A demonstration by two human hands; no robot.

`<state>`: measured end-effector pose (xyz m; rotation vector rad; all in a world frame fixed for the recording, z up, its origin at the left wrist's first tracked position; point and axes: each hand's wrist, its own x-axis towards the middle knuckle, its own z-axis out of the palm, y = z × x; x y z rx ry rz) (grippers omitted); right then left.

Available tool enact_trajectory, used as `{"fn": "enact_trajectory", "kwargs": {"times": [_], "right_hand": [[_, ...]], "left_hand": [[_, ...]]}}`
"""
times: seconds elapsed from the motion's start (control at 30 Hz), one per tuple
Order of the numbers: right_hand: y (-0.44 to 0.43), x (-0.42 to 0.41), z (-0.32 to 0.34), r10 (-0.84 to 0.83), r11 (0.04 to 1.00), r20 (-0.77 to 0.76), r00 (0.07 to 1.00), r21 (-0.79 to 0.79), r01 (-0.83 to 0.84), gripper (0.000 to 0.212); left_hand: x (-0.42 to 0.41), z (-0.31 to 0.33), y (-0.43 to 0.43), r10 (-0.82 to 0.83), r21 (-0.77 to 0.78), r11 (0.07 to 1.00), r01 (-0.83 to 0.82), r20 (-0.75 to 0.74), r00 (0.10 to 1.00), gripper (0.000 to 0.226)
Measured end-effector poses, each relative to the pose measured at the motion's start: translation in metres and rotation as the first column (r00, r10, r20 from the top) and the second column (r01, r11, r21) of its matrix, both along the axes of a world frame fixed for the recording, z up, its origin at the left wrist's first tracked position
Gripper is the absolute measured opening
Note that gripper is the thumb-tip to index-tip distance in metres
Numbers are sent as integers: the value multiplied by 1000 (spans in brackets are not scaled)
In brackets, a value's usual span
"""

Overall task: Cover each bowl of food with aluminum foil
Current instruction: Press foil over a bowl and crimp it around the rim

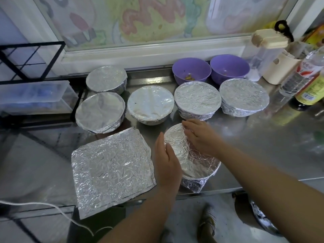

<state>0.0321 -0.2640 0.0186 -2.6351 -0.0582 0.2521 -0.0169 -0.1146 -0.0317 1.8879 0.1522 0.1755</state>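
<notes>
Five covered bowls stand at 12 o'clock on the steel counter; two purple bowls at 1 o'clock look still uncovered. At 6 o'clock, left hand and right hand, fingers flat and clasping nothing, press crinkled foil over a sixth bowl. A spare sheet lies at its 9 o'clock

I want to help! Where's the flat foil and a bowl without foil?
Flat crinkled silver foil sheet point(113, 170): head view, its middle.
Left round purple plastic bowl point(191, 69): head view, inner wall.
</notes>
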Motion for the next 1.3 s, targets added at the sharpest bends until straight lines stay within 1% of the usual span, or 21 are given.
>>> {"fn": "enact_trajectory", "kwargs": {"times": [0.07, 0.17, 0.23, 0.3, 0.33, 0.37, 0.43, 0.5, 0.57, 0.6, 0.7, 0.8, 0.9, 0.93, 0.97, 1.0, 1.07, 1.13, 1.2, 1.27, 1.3], "right_hand": [[1, -1, 4, -60, 998, -26, 998, 14, 61, 50], [-2, -1, 7, -197, 980, -90, 976, 12, 199, 53], [-6, -3, 5, -305, 950, -133, 943, 30, 311, 52], [-9, -10, 6, -391, 895, -185, 902, 152, 419, 54], [-9, -14, 8, -410, 869, -220, 885, 200, 452, 62], [-9, -19, 12, -407, 869, -232, 884, 198, 452, 76], [-2, -27, 23, -308, 948, -178, 934, 24, 317, 109], [9, -29, 31, -97, 992, -158, 983, -99, 82, 133], [20, -24, 31, 80, 972, -210, 974, -200, -123, 143], [24, -19, 28, 123, 953, -242, 962, -243, -183, 144], [32, -8, 24, 152, 914, -317, 936, -316, -255, 144], [36, -4, 21, 140, 889, -366, 920, -363, -280, 143], [38, -3, 21, 126, 883, -370, 921, -380, -274, 145], [39, -3, 21, 124, 885, -365, 923, -381, -269, 146], [39, -3, 21, 119, 886, -363, 924, -381, -264, 147], [39, -4, 21, 114, 887, -363, 925, -382, -260, 148], [39, -4, 21, 106, 886, -364, 925, -388, -254, 148], [39, -4, 23, 102, 884, -366, 925, -393, -253, 146], [39, -4, 23, 105, 883, -368, 924, -393, -257, 145], [38, -4, 23, 110, 884, -368, 923, -389, -260, 144], [38, -4, 23, 110, 884, -368, 923, -388, -260, 144]], "left_hand": [[12, 4, 6, -65, -6, 998, 65, -10, 998, 43], [35, 14, 14, -238, 28, 971, 239, -33, 971, 41], [50, 23, 18, -306, 89, 948, 306, -10, 952, 39], [63, 28, 21, -275, 162, 950, 267, 28, 961, 36], [68, 30, 23, -231, 167, 961, 222, 39, 972, 35], [69, 32, 25, -187, 152, 972, 179, 43, 981, 35], [62, 37, 30, -142, 96, 986, 140, 21, 990, 36], [47, 38, 37, -135, 29, 990, 136, -30, 990, 38], [33, 37, 45, -108, -16, 994, 107, -94, 990, 38], [28, 35, 49, -94, -42, 995, 89, -126, 988, 38], [19, 27, 57, -139, -163, 981, 105, -210, 968, 39], [18, 14, 53, -312, -308, 924, 226, -267, 912, 47], [17, -1, 44, -421, -461, 854, 240, -345, 839, 83], [18, -8, 42, -432, -509, 834, 212, -366, 824, 91], [20, -13, 42, -445, -535, 822, 196, -387, 808, 92], [20, -7, 43, -460, -543, 816, 195, -407, 789, 86], [24, 8, 48, -470, -545, 816, 193, -431, 771, 63], [25, 25, 56, -507, -577, 795, 187, -462, 728, 51], [23, 27, 69, -524, -567, 802, 190, -515, 678, 38], [15, 27, 80, -553, -560, 795, 233, -514, 656, 16], [8, 26, 85, -568, -569, 786, 242, -511, 645, 12]]}}
